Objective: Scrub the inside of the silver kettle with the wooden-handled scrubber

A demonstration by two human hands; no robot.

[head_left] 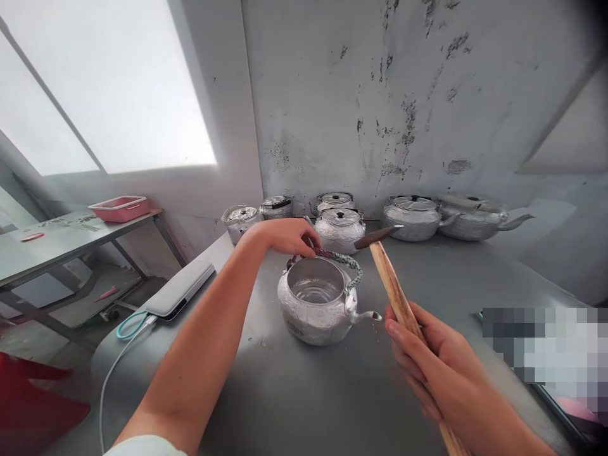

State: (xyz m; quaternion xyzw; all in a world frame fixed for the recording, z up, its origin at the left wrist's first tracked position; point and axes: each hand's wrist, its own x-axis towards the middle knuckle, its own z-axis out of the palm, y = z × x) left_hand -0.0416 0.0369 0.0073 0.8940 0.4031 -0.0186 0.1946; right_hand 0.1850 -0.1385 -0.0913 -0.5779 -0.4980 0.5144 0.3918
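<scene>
Left hand (295,237) at the open kettle (316,322), hammer (395,285) in the right hand (430,358).
Around the kettle, on the table (304,396): power bank (185,290) at 9 o'clock; left fingers curled closed on the handle (341,257) at 12; 6 other kettles (339,235) from 11 to 2; hammer head raised between 1 and 2; right fingers wrapped tightly round the wooden shaft at 4; beyond, a blurred shape (546,361), perhaps a tablet.

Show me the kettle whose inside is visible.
It is the front kettle, with the left hand on its cord-wrapped handle. Its mouth is open; the other kettles, farther back, show no open mouth.
</scene>
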